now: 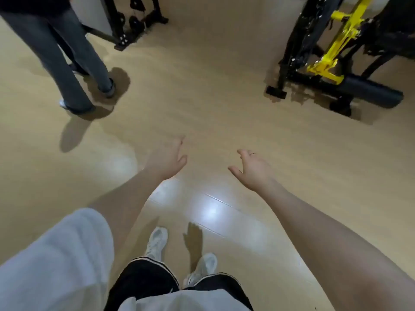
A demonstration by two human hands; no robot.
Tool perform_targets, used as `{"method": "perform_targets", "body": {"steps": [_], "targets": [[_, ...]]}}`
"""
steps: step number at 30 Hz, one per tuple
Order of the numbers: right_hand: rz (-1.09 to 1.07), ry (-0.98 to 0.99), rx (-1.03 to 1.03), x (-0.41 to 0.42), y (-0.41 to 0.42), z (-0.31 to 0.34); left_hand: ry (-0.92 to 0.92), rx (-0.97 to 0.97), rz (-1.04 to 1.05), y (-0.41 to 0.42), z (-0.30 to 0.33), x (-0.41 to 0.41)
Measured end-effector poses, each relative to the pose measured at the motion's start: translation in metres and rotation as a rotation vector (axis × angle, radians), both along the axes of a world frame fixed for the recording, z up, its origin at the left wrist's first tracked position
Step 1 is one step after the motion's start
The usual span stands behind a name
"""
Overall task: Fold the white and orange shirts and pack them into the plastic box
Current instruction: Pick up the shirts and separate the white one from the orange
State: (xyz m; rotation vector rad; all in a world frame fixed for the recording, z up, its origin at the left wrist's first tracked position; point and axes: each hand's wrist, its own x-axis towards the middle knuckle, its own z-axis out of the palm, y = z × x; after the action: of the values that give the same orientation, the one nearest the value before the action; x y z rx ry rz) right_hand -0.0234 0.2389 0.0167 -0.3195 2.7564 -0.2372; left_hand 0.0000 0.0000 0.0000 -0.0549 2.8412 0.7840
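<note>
1. My left hand (167,159) is held out over the floor (213,104), fingers spread and slack, gripping nothing.
2. My right hand (252,169) is just beside it, palm down, fingers loosely splayed, likewise empty. A ring shows on one finger.
3. Neither shirt is in view, nor is the plastic box. I see no tabletop either, so I judge that folding has not begun and I first have to find the things.
4. Below the hands are my white shoes (157,243) on the bare floor, with nothing lying between shoes and hands.
5. Beyond the left hand, up and to the left, another person's legs (67,63) stand well apart from me. If that person steps toward my hands, we could collide, since I am looking down.
6. Beyond the right hand, up and to the right, a black and yellow machine frame (325,57) rests on the floor, its foot (276,90) jutting toward the hands. Walking or swinging an arm that way risks a trip or a knock.
7. A second black stand (132,25) sits far above the left hand.
8. The widest open room runs straight ahead of the hands, between legs and frame; glare on the floor near my shoes may hide small things.
</note>
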Motion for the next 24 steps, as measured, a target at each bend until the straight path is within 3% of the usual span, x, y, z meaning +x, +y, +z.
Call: {"method": "perform_targets", "body": {"steps": [6, 13, 18, 24], "targets": [[0.411, -0.082, -0.038, 0.001, -0.136, -0.008, -0.007, 0.009, 0.435, -0.102, -0.017, 0.081], [0.792, -0.069, -0.085, 0.020, -0.317, -0.002, 0.122, 0.066, 0.952, -0.244, -0.010, 0.162], [0.904, -0.088, -0.128, 0.027, -0.458, 0.005, 0.122, 0.055, 1.127, -0.362, 0.001, 0.193], [0.933, -0.117, -0.170, 0.023, -0.634, 0.013, 0.103, 0.030, 1.174, -0.509, 0.005, 0.204]]}}
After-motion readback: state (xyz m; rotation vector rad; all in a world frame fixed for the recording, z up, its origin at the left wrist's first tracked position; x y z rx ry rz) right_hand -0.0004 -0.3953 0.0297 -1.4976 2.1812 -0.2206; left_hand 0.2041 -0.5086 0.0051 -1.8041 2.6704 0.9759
